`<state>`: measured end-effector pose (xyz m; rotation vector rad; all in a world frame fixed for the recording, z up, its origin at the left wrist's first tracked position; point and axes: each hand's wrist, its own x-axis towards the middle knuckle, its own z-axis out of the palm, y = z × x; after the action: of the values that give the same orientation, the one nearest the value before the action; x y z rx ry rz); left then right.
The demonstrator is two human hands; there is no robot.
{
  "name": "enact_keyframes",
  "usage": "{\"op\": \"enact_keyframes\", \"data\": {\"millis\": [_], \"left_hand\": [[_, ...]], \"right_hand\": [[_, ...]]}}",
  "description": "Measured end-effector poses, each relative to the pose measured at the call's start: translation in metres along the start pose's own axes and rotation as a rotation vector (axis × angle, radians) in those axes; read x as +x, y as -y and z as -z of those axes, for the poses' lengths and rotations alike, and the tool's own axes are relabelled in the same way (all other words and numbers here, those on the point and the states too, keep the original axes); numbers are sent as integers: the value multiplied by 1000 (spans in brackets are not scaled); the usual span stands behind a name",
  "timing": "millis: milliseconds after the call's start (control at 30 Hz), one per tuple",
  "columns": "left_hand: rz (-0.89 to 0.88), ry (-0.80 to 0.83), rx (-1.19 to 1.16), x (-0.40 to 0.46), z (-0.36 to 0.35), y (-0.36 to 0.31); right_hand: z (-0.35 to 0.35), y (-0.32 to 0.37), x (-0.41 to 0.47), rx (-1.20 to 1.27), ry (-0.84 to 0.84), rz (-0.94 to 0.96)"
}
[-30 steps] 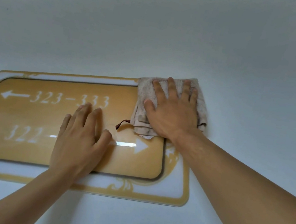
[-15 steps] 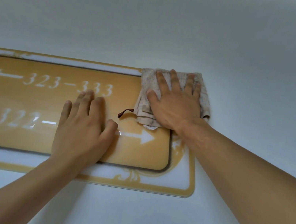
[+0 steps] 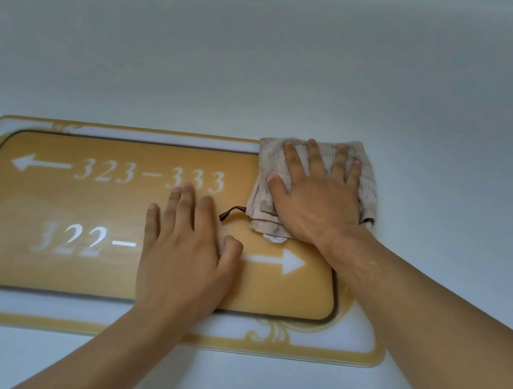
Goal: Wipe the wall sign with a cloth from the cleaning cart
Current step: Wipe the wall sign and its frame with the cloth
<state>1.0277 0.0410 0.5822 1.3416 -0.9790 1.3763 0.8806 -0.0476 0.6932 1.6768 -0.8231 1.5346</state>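
A golden wall sign (image 3: 47,203) with white arrows and room numbers hangs on the wall, framed by a white and gold border. My right hand (image 3: 317,200) presses a folded, stained beige cloth (image 3: 269,169) flat against the sign's upper right corner, fingers spread and straight. A dark red loop hangs from the cloth's lower left edge. My left hand (image 3: 182,256) lies flat on the middle of the sign with straight fingers, covering part of the lower row of numbers.
A plain pale wall (image 3: 268,63) surrounds the sign on all sides. The sign's left end runs out of view. The cleaning cart is not in view.
Both hands keep their places on the sign; the cloth stays at the upper right corner. The camera view has shifted slightly, so the sign sits a little lower and tilted in the picture.
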Motion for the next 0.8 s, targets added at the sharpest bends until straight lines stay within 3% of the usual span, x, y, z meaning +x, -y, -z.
{"op": "enact_keyframes", "data": {"millis": [800], "left_hand": [[7,-78,-31,1,-2,3]], "right_hand": [[-4,41,3,13,-24,16]]}}
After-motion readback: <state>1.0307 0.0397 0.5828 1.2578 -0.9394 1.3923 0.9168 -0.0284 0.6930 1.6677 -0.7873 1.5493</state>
